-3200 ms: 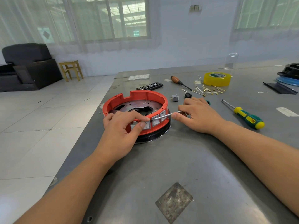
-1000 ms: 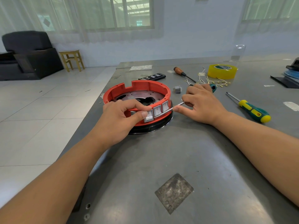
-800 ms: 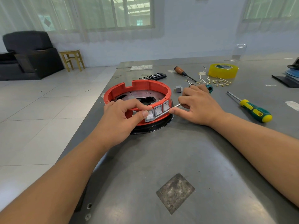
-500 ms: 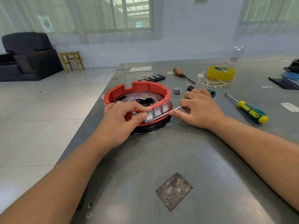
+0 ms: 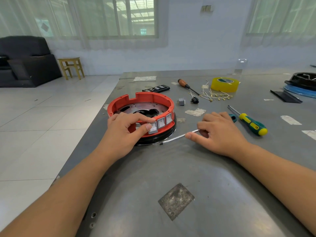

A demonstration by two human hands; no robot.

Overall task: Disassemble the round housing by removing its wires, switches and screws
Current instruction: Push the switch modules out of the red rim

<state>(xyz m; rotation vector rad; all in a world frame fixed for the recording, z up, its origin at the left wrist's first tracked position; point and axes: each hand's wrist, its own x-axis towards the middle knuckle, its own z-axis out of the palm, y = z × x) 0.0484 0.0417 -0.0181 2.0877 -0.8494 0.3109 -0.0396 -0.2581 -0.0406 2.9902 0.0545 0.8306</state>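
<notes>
The round red housing (image 5: 145,100) sits on a black base near the metal table's left edge. Three grey rocker switches (image 5: 161,123) line its near wall. My left hand (image 5: 124,132) grips the housing's near rim, thumb pressed on the leftmost switch. My right hand (image 5: 220,132) holds a thin screwdriver (image 5: 176,138) with a teal handle; its tip lies on the table just right of the black base, clear of the switches. A removed grey switch (image 5: 181,101), a small black plug (image 5: 195,100) and several loose wires (image 5: 215,96) lie behind.
A green-and-yellow screwdriver (image 5: 251,124) lies right of my right hand. A wooden-handled screwdriver (image 5: 185,85), a yellow tape roll (image 5: 224,84), a black bit case (image 5: 156,88) and a black-and-blue unit (image 5: 302,84) stand further back. The table's edge (image 5: 95,127) runs left of the housing.
My right hand has drawn the screwdriver back to the right, away from the switches, and its tip now rests on the table. My left hand keeps its grip on the housing.
</notes>
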